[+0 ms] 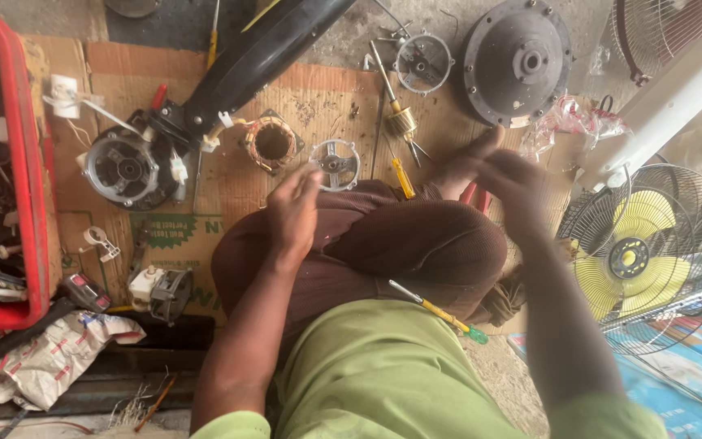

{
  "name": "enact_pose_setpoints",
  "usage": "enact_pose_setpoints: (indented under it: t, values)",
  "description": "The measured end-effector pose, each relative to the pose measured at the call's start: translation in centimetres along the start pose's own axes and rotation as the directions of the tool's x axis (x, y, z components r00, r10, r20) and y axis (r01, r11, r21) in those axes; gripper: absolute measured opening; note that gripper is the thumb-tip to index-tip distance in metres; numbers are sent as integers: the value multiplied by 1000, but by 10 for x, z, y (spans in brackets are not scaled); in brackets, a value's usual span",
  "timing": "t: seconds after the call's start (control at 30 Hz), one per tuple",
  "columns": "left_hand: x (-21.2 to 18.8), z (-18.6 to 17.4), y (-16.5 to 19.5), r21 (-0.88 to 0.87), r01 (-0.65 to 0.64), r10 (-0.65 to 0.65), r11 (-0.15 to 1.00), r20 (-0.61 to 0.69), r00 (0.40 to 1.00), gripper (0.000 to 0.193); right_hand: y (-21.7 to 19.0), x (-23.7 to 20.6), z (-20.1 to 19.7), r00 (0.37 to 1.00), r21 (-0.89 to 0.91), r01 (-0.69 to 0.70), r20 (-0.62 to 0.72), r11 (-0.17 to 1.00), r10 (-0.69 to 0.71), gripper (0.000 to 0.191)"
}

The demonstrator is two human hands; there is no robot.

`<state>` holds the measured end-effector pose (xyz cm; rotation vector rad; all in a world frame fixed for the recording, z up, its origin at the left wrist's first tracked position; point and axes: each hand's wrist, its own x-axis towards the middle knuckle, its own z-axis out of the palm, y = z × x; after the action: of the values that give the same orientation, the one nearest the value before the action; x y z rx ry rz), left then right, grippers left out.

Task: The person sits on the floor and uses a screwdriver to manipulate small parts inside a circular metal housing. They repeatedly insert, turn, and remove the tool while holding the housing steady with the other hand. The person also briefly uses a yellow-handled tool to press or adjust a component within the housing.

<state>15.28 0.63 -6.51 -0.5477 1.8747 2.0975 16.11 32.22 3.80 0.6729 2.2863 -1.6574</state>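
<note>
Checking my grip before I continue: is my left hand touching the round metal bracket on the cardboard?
Cannot tell. In the head view the left hand overlaps the edge of the round metal bracket, but motion blur hides any contact or gap.

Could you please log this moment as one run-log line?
left hand: open, empty, beside round grey metal motor cover | right hand: blurred, grip unclear | yellow-handled screwdriver: on lap | copper-wound stator: on cardboard

Shirt: we wear a light green short-sleeved top, filling the lower middle of the frame.
Trousers: ours are dark brown, ribbed cloth, at the centre.
Arms: bare below our sleeves, no watch or rings.
</note>
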Motion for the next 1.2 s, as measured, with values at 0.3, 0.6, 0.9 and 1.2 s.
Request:
enact_pose_setpoints:
  t: [0.3, 0.6, 0.9, 1.2]
  values:
    - [-17, -14, 11, 86, 42, -49, 995, 77, 996, 29, 158, -167, -48, 533, -711, -223, 484, 667, 694, 59]
    - [-43, -2, -31, -301, 353, -270, 886, 282, 920, 47, 90, -149, -96, 676, -697, -108, 471, 709, 566, 41]
    - [12, 24, -1, 571, 358, -304, 739, -191, 933, 43, 19, -156, -140, 658, -458, -445, 415, 769, 628, 52]
    - [41, 61, -4, 820, 243, -96, 518, -226, 969, 54, 53, -160, -153, 882, 233, -428, 319, 873, 347, 41]
